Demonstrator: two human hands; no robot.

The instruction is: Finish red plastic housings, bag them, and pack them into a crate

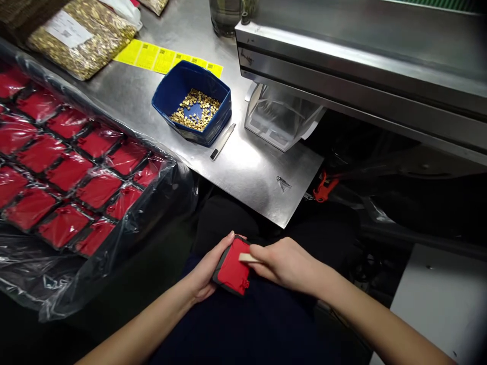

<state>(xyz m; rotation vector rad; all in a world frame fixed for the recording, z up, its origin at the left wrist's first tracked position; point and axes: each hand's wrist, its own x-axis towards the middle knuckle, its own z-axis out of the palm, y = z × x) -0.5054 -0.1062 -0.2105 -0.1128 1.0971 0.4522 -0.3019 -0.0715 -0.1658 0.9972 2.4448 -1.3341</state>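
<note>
My left hand (207, 271) is wrapped round the left side of a red part with a black edge (232, 268), held above my lap. Between the thumb and fingers of my right hand (276, 261) is a flat beige stick (246, 258), whose end lies over the red face. A small red clip-like detail shows at the part's lower right corner. On the metal table (247, 177) in front of my hands stands a blue bin (224, 114) with small brass pieces (198, 109) inside. A pale pen-like tool (223, 142) lies beside the bin.
At the left, plastic film covers a box of red parts (70, 170). A bag of brass pieces (81, 40) and a yellow label strip (160, 58) lie behind. A clear bin (281, 114) sits under a metal beam (342, 71). Small metal pieces (283, 183) lie near the table corner.
</note>
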